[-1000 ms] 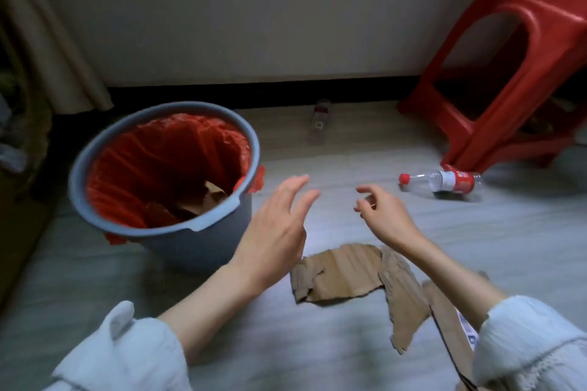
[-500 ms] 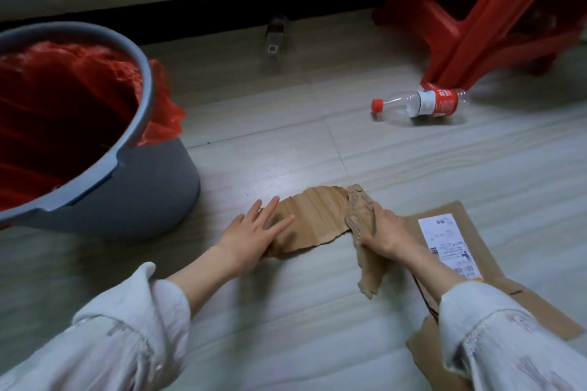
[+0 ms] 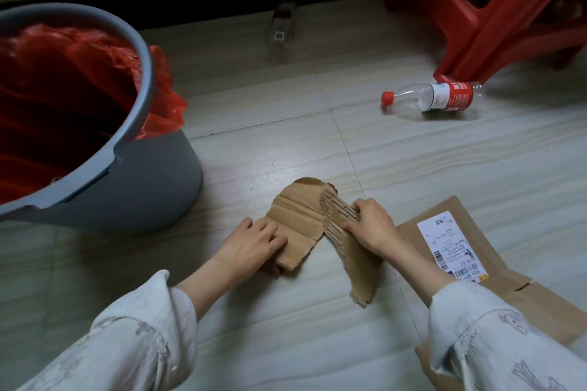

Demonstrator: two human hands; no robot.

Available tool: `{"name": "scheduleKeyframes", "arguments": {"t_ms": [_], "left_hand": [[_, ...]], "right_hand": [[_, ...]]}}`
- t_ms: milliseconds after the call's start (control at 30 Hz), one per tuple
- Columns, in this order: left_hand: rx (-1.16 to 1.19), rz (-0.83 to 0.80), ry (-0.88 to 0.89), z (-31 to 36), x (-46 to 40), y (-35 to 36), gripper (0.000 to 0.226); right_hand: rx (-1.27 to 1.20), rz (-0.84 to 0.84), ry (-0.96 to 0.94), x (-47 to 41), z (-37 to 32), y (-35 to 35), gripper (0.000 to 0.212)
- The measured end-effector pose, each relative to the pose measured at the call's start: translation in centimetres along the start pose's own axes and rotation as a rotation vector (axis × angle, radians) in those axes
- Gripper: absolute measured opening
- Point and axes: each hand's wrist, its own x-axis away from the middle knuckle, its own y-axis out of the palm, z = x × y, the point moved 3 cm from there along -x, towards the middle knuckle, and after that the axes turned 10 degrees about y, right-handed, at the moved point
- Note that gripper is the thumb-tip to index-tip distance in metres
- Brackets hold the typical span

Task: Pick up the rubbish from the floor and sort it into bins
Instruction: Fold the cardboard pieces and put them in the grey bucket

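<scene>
Cardboard scrap (image 3: 298,219), torn and brown, lay on the floor (image 3: 286,149) just beside the grey bin (image 3: 133,187). The left hand (image 3: 251,244) gripped its near end, fingers on top and curled round the edge. The right hand (image 3: 370,225) pinched the ragged corrugated strip on the side away from the bin. Beyond that hand lay a flattened box (image 3: 495,270) with a white label. Farther from the bin, a plastic bottle (image 3: 435,100) lay by a red stool (image 3: 482,9). A red liner (image 3: 63,73) filled the bin.
</scene>
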Motion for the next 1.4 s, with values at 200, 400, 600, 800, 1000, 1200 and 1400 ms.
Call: {"name": "scheduleKeyframes", "arguments": {"t_ms": [200, 400, 600, 800, 1000, 1200, 1400], "left_hand": [[0.269, 0.011, -0.076, -0.5, 0.7, -0.3, 0.023], [0.845, -0.181, -0.238, 0.8, 2.4, -1.3, 0.035], [0.624, -0.189, -0.321, 0.8, 2.7, 0.2, 0.047], [1.065, -0.032, -0.523, -1.2, 2.0, 1.0, 0.063], [1.059, 0.051, -0.674, -1.3, 1.9, 2.3, 0.043], [0.797, 0.100, -0.470, -0.7, 1.8, 0.6, 0.064], [1.044, 0.261, -0.489, -1.9, 3.2, -2.5, 0.089]], "right_hand": [[-0.062, 0.033, 0.019, 0.2, -0.7, -0.5, 0.012], [-0.075, 0.055, 0.021, 1.6, -1.1, -0.8, 0.016], [-0.012, 0.021, 0.001, 2.8, -1.9, 0.1, 0.019], [-0.020, 0.027, 0.025, 2.8, -2.1, -0.2, 0.020], [-0.055, -0.027, 0.063, 2.5, -1.3, -0.3, 0.020], [-0.276, 0.116, 0.106, 2.9, -1.1, -1.4, 0.018], [-0.498, 0.245, 0.116, 4.1, -2.7, -3.5, 0.021]]}}
